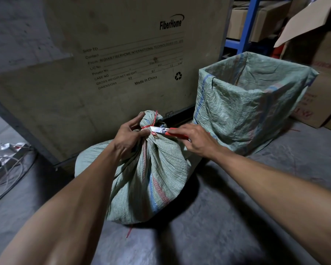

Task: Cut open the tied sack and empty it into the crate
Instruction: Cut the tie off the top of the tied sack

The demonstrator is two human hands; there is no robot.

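A full woven green sack (pixel 151 175) stands on a grey concrete floor (pixel 227 217), its neck gathered and bound with a red tie (pixel 149 126). The left hand (pixel 129 137) grips the bunched neck just below the tie, fingers wrapped tight around the cloth. The right hand (pixel 192 139) pinches the red handle of a knife (pixel 163 130), whose bright blade points left and meets the tie; whether the edge has bitten into it is hard to tell. Just right of the sack stands the crate (pixel 252 104), a square open-topped box lined with the same green woven cloth. Behind both rises a large wooden shipping case (pixel 103 64) printed with "FiberHome". Loose cables (pixel 6 169) lie on the floor at far left.
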